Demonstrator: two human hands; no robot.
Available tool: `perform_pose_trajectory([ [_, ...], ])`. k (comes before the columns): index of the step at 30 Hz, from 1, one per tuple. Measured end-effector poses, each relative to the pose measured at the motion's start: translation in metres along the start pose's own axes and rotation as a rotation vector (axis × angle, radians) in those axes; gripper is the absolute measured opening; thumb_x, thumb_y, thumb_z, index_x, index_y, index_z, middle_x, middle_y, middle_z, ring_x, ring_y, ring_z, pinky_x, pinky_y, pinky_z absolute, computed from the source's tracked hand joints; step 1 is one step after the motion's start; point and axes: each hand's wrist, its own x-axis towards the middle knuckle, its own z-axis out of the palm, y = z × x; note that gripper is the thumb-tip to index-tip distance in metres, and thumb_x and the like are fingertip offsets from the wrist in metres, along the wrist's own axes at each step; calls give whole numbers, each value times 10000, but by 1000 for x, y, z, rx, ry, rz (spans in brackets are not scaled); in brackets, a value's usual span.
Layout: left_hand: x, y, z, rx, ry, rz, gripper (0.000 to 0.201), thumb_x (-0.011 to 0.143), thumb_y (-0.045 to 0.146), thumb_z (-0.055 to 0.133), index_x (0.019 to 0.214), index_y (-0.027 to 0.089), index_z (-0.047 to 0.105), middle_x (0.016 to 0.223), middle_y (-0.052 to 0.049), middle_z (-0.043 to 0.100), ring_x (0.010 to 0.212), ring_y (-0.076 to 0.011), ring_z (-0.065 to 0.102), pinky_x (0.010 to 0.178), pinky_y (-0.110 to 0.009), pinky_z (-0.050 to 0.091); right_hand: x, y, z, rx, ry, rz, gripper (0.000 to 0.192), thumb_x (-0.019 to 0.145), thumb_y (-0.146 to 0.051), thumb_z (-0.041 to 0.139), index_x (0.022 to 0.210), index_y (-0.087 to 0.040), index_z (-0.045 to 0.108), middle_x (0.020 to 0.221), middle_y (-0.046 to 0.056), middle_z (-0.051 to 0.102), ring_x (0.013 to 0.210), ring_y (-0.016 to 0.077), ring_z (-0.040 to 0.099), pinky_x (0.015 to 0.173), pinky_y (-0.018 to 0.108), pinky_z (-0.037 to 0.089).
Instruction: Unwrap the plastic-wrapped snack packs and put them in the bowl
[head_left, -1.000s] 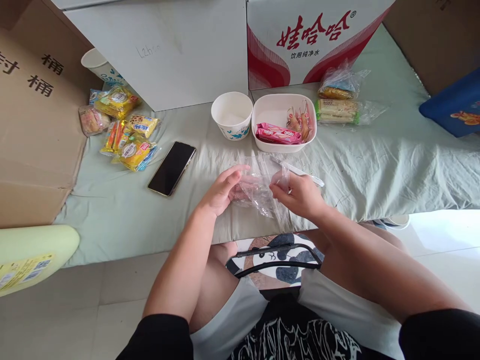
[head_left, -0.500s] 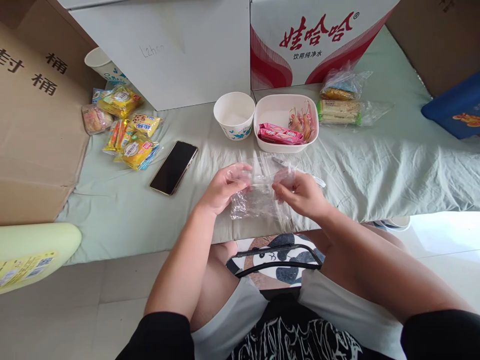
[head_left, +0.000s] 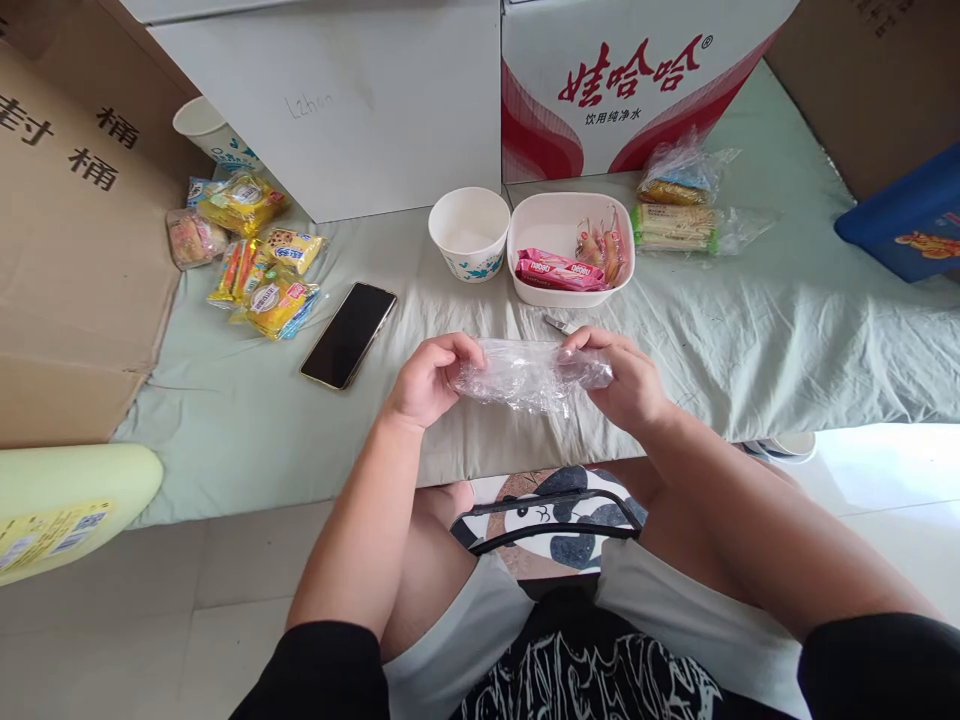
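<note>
- Worktop (head_left: 750, 330) under pale green cloth; front edge just below both hands, floor beyond it.
- Open cloth left of plastic bag (head_left: 529, 372) up to phone (head_left: 348, 335); wide bare stretch right of bag.
- Behind bag: paper cup (head_left: 469, 232) and white dish (head_left: 570, 215) holding snack packs; white box (head_left: 337, 100) and red-white carton (head_left: 637, 80) wall off the back.
- Snack pile (head_left: 251, 255) far left of bag, against cardboard box (head_left: 67, 250).
- Clear plastic bag bunched into a roll, long axis left-right, roughly parallel to worktop front edge, held just above cloth.
- Left hand (head_left: 427, 380) at bag's left end, fingers curled and pinching it.
- Right hand (head_left: 626, 380) at bag's right end, fingers closed over it, pinching.
- Bag spans the gap between both hands; middle free.
- Thin pen-like item (head_left: 559, 323) just behind bag, mostly hidden.
</note>
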Motion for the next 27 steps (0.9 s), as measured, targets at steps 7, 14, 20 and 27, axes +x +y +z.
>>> perform_pose_trajectory([
  [7, 5, -11, 0, 220, 126, 86, 388, 636, 291, 854, 613, 195, 478, 675, 34, 526, 624, -102, 473, 623, -263, 398, 0, 5, 2, -396, 24, -43, 270, 793, -453, 736, 881, -226, 618, 792, 4, 613, 686, 155, 501, 723, 357, 457],
  [14, 9, -10, 2, 22, 172, 103, 429, 583, 183, 833, 807, 218, 469, 855, 42, 559, 725, -93, 588, 669, -226, 467, 5, 13, 14, 177, -24, 167, 417, 684, -370, 821, 956, -230, 537, 813, -12, 601, 721, 143, 562, 718, 308, 466],
  [20, 20, -22, -3, 431, 675, 439, 218, 692, 184, 704, 786, 221, 511, 789, 26, 556, 751, -121, 578, 706, -248, 485, 6, 19, 15, -88, 270, -60, 240, 772, -386, 696, 789, -238, 509, 754, -28, 568, 750, 158, 526, 746, 316, 423],
  [27, 12, -43, 22, 363, 60, 274, 654, 765, 586, 820, 1284, 239, 626, 1280, -103, 710, 1195, -259, 675, 932, -327, 546, -3, 20, 34, -300, 141, -311, 266, 928, -457, 617, 841, -251, 474, 911, 39, 684, 884, 219, 628, 829, 393, 486],
])
